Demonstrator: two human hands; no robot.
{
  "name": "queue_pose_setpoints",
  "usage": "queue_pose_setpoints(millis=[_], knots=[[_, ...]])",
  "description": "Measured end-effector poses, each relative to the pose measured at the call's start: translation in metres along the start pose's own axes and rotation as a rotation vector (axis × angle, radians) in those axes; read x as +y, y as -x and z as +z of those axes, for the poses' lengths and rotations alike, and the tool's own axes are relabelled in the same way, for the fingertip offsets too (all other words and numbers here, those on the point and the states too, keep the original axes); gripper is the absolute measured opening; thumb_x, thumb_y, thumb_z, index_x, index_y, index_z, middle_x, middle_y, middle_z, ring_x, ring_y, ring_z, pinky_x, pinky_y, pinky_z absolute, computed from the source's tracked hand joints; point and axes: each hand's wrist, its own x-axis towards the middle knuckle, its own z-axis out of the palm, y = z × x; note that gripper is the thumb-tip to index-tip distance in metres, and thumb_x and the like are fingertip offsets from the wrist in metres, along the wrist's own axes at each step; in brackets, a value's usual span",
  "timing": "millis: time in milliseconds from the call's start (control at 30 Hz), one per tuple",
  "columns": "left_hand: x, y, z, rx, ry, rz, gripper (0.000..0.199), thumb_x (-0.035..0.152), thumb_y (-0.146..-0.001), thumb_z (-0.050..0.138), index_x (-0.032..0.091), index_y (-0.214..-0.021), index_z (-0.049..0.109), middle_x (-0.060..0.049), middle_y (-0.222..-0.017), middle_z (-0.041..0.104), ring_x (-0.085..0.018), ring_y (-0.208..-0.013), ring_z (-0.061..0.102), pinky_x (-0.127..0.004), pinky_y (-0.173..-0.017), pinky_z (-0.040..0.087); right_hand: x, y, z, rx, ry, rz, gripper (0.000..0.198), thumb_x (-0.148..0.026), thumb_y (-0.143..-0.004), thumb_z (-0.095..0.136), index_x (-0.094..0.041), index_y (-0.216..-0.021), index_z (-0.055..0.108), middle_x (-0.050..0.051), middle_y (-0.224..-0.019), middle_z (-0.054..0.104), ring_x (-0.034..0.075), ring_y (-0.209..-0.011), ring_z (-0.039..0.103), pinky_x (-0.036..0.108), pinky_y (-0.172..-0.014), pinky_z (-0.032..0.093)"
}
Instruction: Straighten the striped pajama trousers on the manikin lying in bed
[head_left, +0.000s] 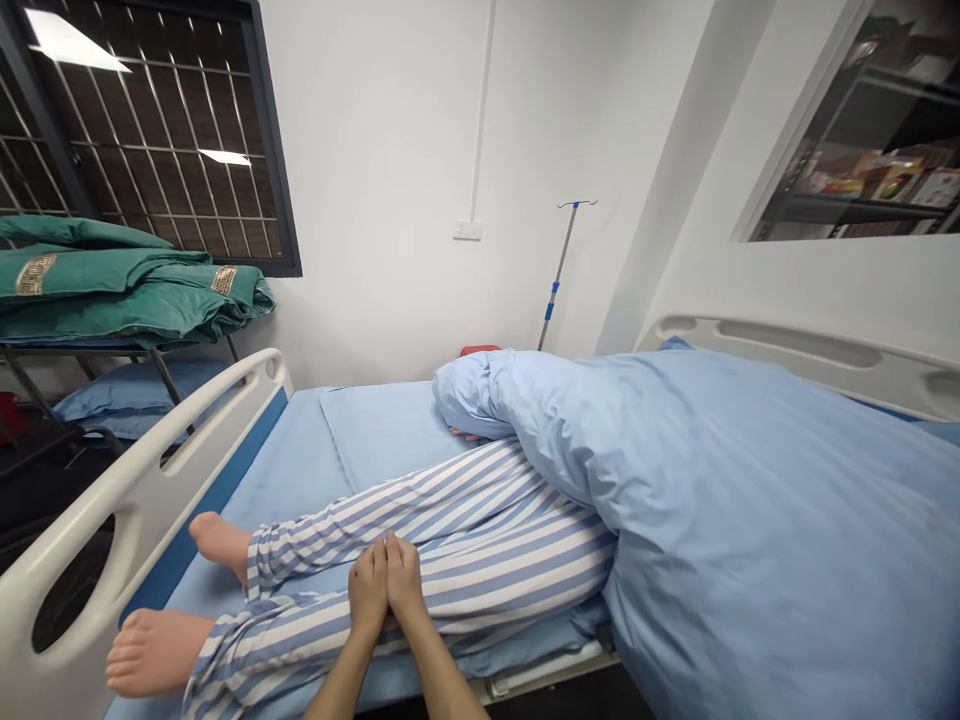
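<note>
- Surface: a bed covered with a light blue sheet (382, 420), with a pale footboard (142, 450) at the left and a pale headboard (810, 345) at the right.
- Bedding: a blue quilt (750, 500) lies bunched over the right part of the bed and hangs over the near side.
- Room, rear: a white wall (375, 150) carries a socket (466, 231) below a vertical strip. A pole (561, 260) with hooks at its top stands behind the bed. A red object (480, 350) shows partly above the quilt; its kind cannot be determined.
- Room, left: a barred window (172, 150) with a dark frame; below it, folded green bedding (135, 300) is stacked on a metal rack.
- Room, right: stocked shelves (862, 205) are visible through an opening.
- Subject: two legs in striped trousers (525, 570) lie along the bed, the bare far foot (221, 540) and near foot (161, 650) toward the footboard. The quilt covers what lies beyond the upper legs.
- Grip: the left hand (367, 592) and right hand (405, 575) are side by side, touching, on the near leg about its middle. Fingers are curled under on both; the undersides are hidden, so whether either holds cloth cannot be told.
</note>
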Motion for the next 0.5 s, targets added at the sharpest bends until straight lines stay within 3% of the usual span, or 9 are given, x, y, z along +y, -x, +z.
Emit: queue_pose_setpoints(millis=[300,500], knots=[[-0.002,-0.001,0.000,-0.031,-0.127,0.036,0.044,0.038,-0.085,0.023,0.018,-0.084,0.062,-0.009,-0.085,0.067,-0.019,-0.081,0.061,-0.029,-0.072,0.041,-0.004,-0.005,-0.003,-0.066,0.122,-0.011,0.046,-0.041,-0.085,0.031,-0.017,-0.049,0.047,0.001,-0.048,0.051,0.011,-0.048,0.042,0.022,-0.047,0.029],[0.004,0.003,0.000,-0.074,-0.217,0.033,0.039,0.029,-0.086,0.026,0.016,-0.089,0.063,-0.009,-0.090,0.067,-0.017,-0.082,0.060,-0.027,-0.072,0.041,-0.010,-0.009,-0.021,-0.123,0.343,-0.190,0.045,-0.037,-0.085,0.033,-0.017,-0.050,0.053,0.001,-0.048,0.053,0.011,-0.046,0.041,0.023,-0.046,0.023]])
